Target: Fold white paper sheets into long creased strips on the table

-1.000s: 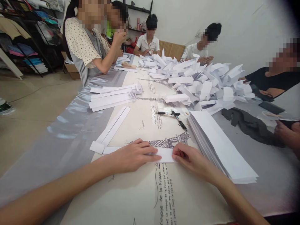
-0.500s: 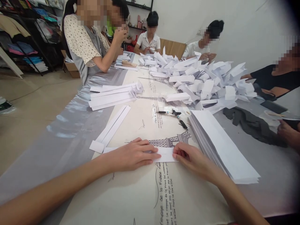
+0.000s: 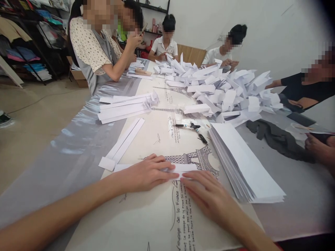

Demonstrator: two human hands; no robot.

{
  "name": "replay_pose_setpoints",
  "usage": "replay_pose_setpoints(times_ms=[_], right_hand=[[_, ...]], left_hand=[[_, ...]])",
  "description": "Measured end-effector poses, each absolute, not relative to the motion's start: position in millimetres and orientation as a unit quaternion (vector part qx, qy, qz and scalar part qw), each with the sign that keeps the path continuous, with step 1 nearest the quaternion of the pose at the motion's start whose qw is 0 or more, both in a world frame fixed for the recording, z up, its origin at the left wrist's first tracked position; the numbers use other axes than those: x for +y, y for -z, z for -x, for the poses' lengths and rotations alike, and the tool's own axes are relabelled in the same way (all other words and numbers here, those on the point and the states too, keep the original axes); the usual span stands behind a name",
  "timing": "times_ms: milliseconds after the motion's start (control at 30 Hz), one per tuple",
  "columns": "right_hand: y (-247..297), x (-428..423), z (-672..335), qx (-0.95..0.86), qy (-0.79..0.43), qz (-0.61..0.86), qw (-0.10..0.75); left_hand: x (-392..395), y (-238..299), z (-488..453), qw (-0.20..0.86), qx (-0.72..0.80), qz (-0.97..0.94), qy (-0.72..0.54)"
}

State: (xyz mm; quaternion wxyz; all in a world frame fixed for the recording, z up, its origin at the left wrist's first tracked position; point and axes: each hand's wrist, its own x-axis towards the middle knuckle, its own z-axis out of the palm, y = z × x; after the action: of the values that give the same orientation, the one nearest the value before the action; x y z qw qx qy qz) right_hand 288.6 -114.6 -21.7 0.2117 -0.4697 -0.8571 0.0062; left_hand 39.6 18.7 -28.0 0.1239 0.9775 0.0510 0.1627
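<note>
A narrow white paper strip lies flat on the printed tablecloth in front of me. My left hand rests palm down on its left part, fingers stretched out. My right hand lies flat just below the strip's right end, fingers extended and together, their tips touching its edge. Neither hand grips anything. A folded white strip lies beyond my left hand, and a thick stack of white sheets sits to the right of my right hand.
Two black pens lie mid-table. A big heap of folded paper pieces fills the far right, more folded strips lie at left, and a dark cloth at right. Several people sit around the table; another person's hand rests at right.
My right hand has slid left and toward me off the strip's end and flattened out, covering the right part of the strip. My left hand has stayed in place.
</note>
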Motion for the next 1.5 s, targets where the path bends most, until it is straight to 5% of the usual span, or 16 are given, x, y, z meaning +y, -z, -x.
replay_pose_setpoints(times_ms=[300, 800, 1067, 1500], right_hand=[[22.7, -132.7, -270.0, -0.852, 0.022, 0.504, 0.143], [29.4, -145.5, -304.8, -0.815, 0.149, 0.537, 0.161], [21.3, -130.8, -258.7, -0.857, 0.024, 0.49, 0.155], [29.4, -137.6, -277.6, -0.841, 0.042, 0.508, 0.18]], left_hand=[[18.6, 28.8, -39.6, 0.129, 0.053, -0.977, -0.16], [19.8, 29.0, -39.3, 0.153, 0.045, -0.972, -0.173], [19.2, 29.5, -39.2, 0.151, 0.05, -0.973, -0.166], [20.6, 31.1, -37.5, 0.117, 0.041, -0.982, -0.14]])
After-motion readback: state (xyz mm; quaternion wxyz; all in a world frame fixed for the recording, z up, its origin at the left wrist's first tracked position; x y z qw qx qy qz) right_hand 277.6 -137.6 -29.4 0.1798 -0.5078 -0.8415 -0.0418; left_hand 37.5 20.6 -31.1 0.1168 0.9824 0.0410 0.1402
